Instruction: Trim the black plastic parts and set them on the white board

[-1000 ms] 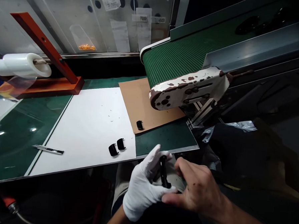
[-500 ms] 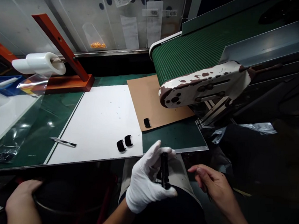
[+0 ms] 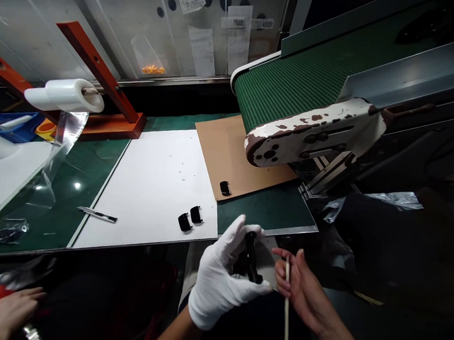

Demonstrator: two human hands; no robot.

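Observation:
My left hand (image 3: 217, 276), in a white glove, grips a curved black plastic part (image 3: 251, 257) by its two ends between fingers and thumb, above my lap. Close by on the right is my bare right hand (image 3: 300, 288), with a thin pale stick (image 3: 287, 315) pinched in its fingers. The stick's long end points downward, apart from the black part. Small black glossy pieces lie on the bench: two on the white sheet, one of them this piece (image 3: 196, 214), and another piece (image 3: 225, 188) on the brown cardboard (image 3: 220, 144).
A green conveyor belt (image 3: 292, 87) slopes over the cardboard from the right. A cutter knife (image 3: 97, 214) lies on the white sheet's (image 3: 146, 186) left edge. Farther left are a film roll (image 3: 69, 95) on an orange stand and a small plastic bag (image 3: 8, 231). A co-worker's hand (image 3: 8, 311) holds something red.
My right hand has turned and moved left toward the black part, and the stick now shows. The co-worker's hand has shifted left with a red object in view. The roll's film hangs differently.

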